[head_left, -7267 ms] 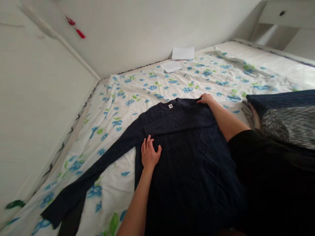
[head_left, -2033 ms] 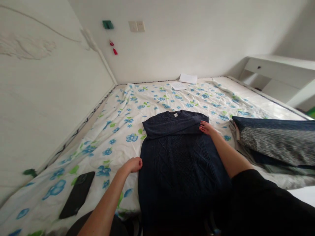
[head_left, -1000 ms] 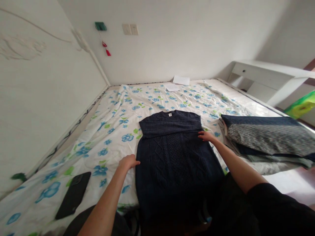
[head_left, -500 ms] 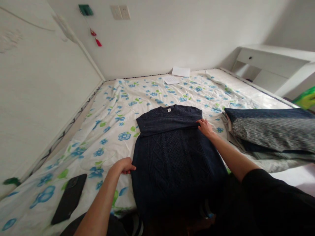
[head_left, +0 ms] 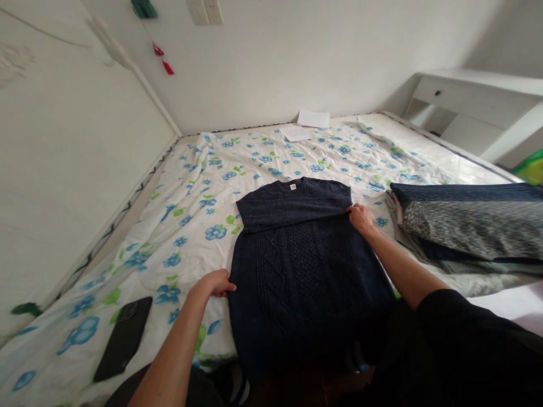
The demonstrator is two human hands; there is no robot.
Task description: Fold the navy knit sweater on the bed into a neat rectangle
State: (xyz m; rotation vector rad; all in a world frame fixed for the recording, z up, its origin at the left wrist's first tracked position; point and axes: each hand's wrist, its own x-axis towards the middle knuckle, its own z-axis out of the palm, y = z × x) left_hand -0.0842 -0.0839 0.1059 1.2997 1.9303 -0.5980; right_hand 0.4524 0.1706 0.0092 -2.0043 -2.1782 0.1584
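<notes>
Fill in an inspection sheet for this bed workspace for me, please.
Surface: floral sheet, wrinkled.
Job's things: navy sweater lying flat, sleeves folded across the chest.
Clutter: black phone at left; folded clothes pile at right; papers at the far edge.
Hands: left hand curled at the sweater's left edge; right hand on the folded sleeve's end; grip unclear.
Cables: nothing seen.
Surroundings: white walls, wall switches, red tassel, white desk.

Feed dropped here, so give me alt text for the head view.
A dark blue cable-knit sweater lies flat on a floral bedsheet, sleeves folded across its chest; the left hand grips its left edge, the right hand touches the fold at the right edge. A black phone lies left, stacked clothes right.
</notes>
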